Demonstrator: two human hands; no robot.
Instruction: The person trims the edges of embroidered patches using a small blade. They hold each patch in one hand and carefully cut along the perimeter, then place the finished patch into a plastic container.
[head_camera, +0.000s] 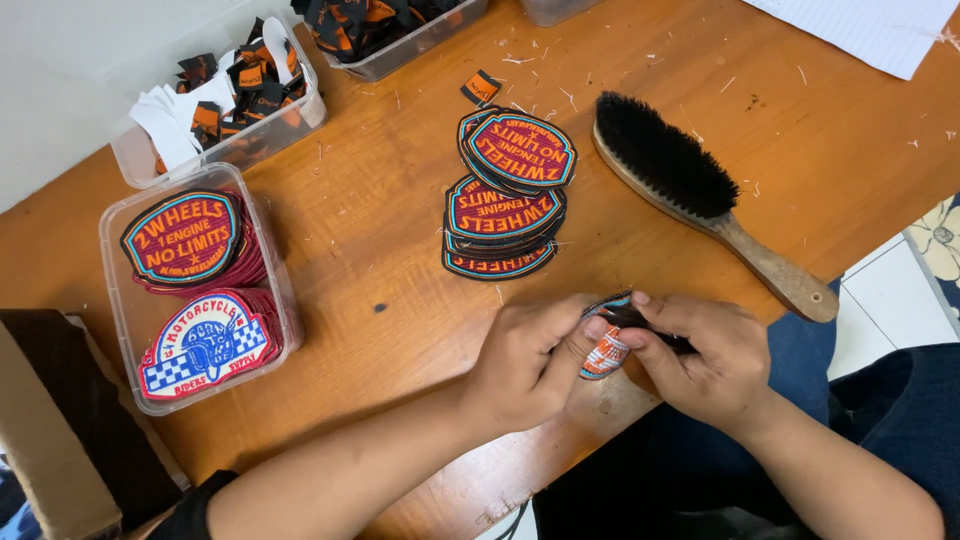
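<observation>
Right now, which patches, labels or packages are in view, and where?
Oval embroidered red-orange patches with blue rims: stacked mid-table.
Clear plastic tub, left: similar red patch stack, chequered blue-white patch stack.
Small black-orange woven labels: clear tub, top left.
Embroidered patch: held in both hands.

- Patch (605, 345) between left hand (525, 360) and right hand (700, 355), lower centre.
- Patch stack (505, 195) above them, on table (400, 230).
- Brush (700, 195) right of stack.
- 2 patch piles in tray (125, 330), left.
</observation>
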